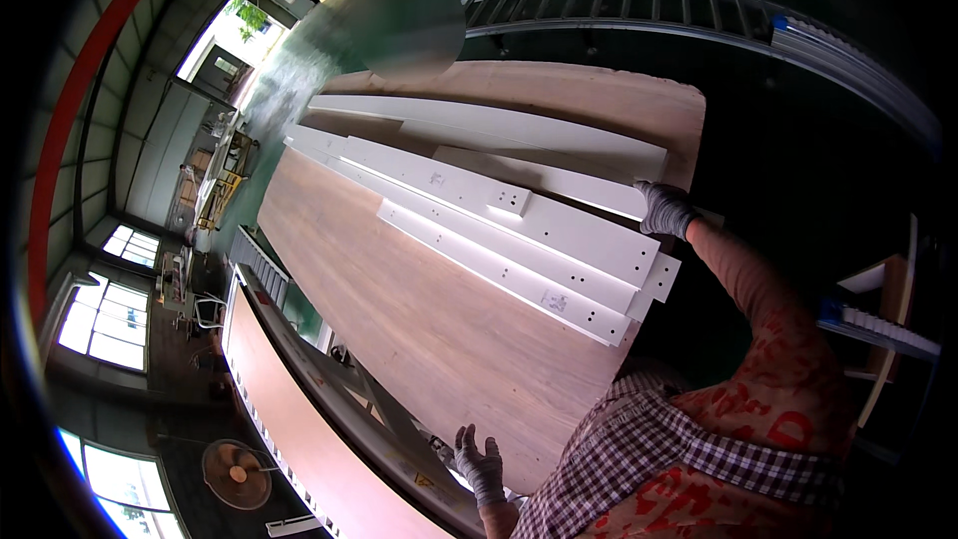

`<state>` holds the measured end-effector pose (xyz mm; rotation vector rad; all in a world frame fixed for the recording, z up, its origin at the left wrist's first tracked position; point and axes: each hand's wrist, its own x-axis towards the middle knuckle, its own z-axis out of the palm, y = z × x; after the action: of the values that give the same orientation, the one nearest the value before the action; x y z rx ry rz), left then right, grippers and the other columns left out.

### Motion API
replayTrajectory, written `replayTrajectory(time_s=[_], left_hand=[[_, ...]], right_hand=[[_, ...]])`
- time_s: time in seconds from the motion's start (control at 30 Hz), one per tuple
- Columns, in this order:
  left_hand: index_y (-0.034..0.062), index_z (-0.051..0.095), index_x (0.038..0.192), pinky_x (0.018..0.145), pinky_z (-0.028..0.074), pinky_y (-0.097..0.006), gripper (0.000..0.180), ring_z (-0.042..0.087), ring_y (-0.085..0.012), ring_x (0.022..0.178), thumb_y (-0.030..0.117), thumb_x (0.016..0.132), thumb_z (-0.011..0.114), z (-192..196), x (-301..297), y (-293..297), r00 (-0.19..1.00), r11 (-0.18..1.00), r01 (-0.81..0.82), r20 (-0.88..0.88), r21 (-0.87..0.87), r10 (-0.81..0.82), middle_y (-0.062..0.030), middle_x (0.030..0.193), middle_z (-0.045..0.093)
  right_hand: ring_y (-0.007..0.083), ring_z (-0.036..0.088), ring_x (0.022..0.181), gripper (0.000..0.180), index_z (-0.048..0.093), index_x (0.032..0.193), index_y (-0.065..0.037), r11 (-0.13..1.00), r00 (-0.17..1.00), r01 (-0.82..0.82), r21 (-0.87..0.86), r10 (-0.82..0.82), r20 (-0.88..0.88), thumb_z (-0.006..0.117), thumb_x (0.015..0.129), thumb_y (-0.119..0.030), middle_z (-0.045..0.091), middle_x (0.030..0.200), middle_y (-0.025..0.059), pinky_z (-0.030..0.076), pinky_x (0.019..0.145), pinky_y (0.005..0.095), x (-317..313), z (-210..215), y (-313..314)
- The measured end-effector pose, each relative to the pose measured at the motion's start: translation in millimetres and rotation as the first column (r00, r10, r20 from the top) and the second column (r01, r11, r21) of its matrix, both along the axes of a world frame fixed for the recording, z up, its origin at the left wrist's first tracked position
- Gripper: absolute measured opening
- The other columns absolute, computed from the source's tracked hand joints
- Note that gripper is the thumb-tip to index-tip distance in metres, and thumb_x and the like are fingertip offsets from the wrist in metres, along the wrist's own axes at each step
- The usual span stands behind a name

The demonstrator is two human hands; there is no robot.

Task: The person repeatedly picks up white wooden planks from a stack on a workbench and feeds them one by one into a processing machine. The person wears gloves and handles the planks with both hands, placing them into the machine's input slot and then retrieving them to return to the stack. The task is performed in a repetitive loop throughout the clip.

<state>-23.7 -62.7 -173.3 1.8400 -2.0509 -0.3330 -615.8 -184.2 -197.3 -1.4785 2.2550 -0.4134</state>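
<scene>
My right hand [664, 210], in a grey glove, is closed around the near end of a long white panel [544, 177]. Its fingertips lie over the panel's edge. My left hand [481, 464], gloved as well, is held with fingers apart near the left edge of the wooden board [429, 309] and holds nothing. Beside the held panel lies a stack of long white panels [579, 240] with small dark holes near their ends. On top of the stack rests a small white block [510, 202] with holes. Another white panel [559, 135] lies farther back.
Left of the board stands a machine with a long pinkish bed [309, 409] and a dark rail. A ladder-like metal roller track [619, 5] runs along the far side. A round fan [238, 474] is at the lower left. More shelving or boards [878, 319] stand at right.
</scene>
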Motion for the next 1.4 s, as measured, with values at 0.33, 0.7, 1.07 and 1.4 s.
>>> replayTrajectory(time_s=[0.33,0.7,1.07,1.4], left_hand=[[0.0021,0.061,0.117,0.101,0.044,-0.043,0.042,0.053,-0.0361,0.118,0.009,0.077,0.071,-0.8,-21.4,19.9,0.998,0.994,-0.043,-0.041,0.098,0.047,-0.0208,0.127,0.055],[0.0108,0.061,0.12,0.098,0.047,-0.042,0.042,0.057,-0.0361,0.114,0.018,0.08,0.071,-62.8,-27.9,93.1,0.938,0.931,-0.289,-0.131,0.223,0.322,-0.016,0.127,0.058],[0.005,0.058,0.12,0.095,0.047,-0.044,0.044,0.057,-0.0394,0.111,0.005,0.077,0.066,-44.2,17.0,173.6,0.653,0.554,-0.753,-0.304,-0.355,0.693,-0.0187,0.122,0.059],[0.0052,0.052,0.132,0.103,0.04,-0.046,0.058,0.053,-0.0372,0.118,0.013,0.077,0.068,-26.6,57.8,444.4,-0.225,-0.295,-0.845,-0.203,-0.446,0.953,-0.0207,0.126,0.056]], right_hand=[[0.0319,0.058,0.115,0.047,0.055,0.126,-0.001,0.857,0.894,0.413,-0.309,-0.317,0.315,0.062,0.081,-0.011,0.061,0.123,0.0198,0.046,0.098,0.0355,-46.2,-57.3,-35.6],[0.0219,0.054,0.116,0.043,0.052,0.13,-0.003,0.616,0.747,0.611,-0.496,-0.242,0.619,0.054,0.088,0.003,0.055,0.13,0.013,0.044,0.099,0.0332,-66.4,-178.7,19.7],[0.0194,0.057,0.11,0.031,0.059,0.122,0.001,0.764,0.742,-0.214,-0.608,0.532,0.408,0.051,0.092,-0.002,0.063,0.118,0.0088,0.042,0.099,0.0305,169.4,-37.0,-119.5],[0.0153,0.06,0.089,0.024,0.062,0.115,-0.003,0.682,0.423,-0.612,-0.399,0.709,0.564,0.054,0.092,-0.004,0.065,0.103,0.0055,0.051,0.08,0.0279,414.1,-15.4,-60.0]])
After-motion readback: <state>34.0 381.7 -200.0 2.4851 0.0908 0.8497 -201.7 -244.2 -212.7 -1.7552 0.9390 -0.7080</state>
